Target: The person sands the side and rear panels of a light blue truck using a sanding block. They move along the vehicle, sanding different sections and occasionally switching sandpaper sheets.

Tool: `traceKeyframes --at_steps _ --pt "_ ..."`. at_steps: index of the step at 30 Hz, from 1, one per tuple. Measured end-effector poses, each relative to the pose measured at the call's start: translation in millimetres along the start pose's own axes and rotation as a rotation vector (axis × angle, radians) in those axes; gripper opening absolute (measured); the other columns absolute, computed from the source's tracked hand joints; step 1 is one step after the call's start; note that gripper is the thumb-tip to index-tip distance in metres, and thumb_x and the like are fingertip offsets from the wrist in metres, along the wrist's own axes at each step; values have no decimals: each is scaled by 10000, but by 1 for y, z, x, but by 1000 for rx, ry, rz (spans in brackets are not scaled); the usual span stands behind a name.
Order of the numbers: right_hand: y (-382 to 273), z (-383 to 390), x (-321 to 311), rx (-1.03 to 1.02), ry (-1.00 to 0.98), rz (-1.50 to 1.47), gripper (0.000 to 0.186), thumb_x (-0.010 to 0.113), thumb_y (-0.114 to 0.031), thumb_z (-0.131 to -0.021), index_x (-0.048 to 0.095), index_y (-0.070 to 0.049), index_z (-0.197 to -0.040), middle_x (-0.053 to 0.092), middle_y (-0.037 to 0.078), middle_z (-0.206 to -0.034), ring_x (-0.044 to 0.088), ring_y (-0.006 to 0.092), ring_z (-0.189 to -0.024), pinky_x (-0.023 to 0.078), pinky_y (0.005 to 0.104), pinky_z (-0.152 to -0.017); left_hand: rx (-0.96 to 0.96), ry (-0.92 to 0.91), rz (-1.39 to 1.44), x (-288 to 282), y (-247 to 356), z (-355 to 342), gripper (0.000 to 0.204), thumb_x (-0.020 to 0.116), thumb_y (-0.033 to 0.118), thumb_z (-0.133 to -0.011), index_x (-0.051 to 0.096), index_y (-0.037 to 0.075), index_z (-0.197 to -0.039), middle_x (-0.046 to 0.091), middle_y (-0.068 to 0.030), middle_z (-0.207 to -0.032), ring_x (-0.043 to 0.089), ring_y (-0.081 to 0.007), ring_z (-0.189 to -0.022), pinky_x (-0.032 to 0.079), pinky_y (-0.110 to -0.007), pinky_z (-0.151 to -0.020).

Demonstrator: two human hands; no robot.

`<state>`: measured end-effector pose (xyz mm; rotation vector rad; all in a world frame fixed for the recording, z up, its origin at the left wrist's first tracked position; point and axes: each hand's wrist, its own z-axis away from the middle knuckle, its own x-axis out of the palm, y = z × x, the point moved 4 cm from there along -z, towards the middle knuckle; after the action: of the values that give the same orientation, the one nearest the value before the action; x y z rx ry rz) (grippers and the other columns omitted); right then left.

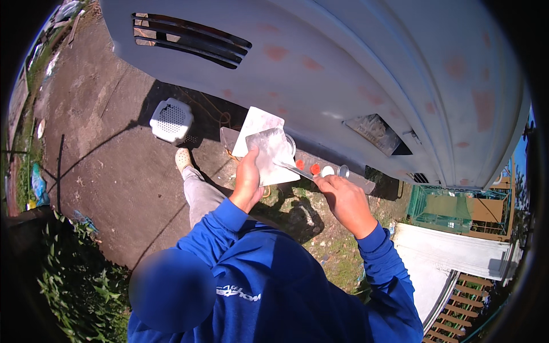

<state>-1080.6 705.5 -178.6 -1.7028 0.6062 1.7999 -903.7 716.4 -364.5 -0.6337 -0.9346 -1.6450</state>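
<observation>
My left hand (248,177) grips a flat white board (264,118) from its lower left side, with the thumb on top. A thin greyish sheet (269,143), smeared and roughly four-sided, lies over the board under that thumb. My right hand (342,200) is closed on a slim metal tool (298,170); its far end meets the smeared surface, and I cannot make out its exact kind. Just behind the board, the rim of a round can (291,144) shows in part.
A large grey vehicle body panel (320,97) with reddish patches and slotted openings spans the far side. Red round caps (315,169), a white cap (327,171) and a small metal can (343,171) stand along a ledge. A white perforated stool (171,120) is at left, near my foot (183,159).
</observation>
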Motion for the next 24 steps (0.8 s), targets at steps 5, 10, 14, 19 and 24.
traceKeyframes --at_steps 5,10,14,19,24 --pt "-8 0 -21 -98 -104 176 378 602 -71 -867 658 -128 -1236 633 109 -998 630 283 -912 513 413 -771 -117 -41 2 -1 4 16 446 480 290 -1057 525 -59 -1331 667 -176 -1235 701 -286 -1065 591 -410 -901" --pt "-11 -14 -38 -155 -113 316 358 601 -77 -844 671 -124 -1191 641 103 -1027 622 268 -891 498 401 -730 -113 -65 -98 -14 5 16 428 487 284 -1051 580 -74 -1266 698 -174 -1157 717 -265 -1010 603 -397 -852" --pt "-5 -18 -44 -76 -26 188 297 648 -53 -849 696 -98 -1139 660 102 -1029 646 287 -894 517 397 -776 -45 -88 -206 -29 -2 -2 422 476 278 -1057 603 -81 -1238 708 -164 -1131 714 -230 -989 588 -357 -841" --pt "32 -9 -13 239 10 -240 172 631 -94 -920 697 -54 -1074 699 150 -986 666 388 -868 527 458 -731 91 -71 -249 -37 9 -15 426 478 287 -1064 569 -57 -1298 691 -147 -1188 699 -226 -1032 562 -362 -907" --pt "85 -8 85 570 -57 -512 228 564 -218 -971 691 -39 -1031 677 181 -794 658 390 -767 498 475 -700 145 1 -311 -59 35 -16 421 491 271 -1061 541 -48 -1330 668 -126 -1243 677 -226 -1085 540 -375 -965"
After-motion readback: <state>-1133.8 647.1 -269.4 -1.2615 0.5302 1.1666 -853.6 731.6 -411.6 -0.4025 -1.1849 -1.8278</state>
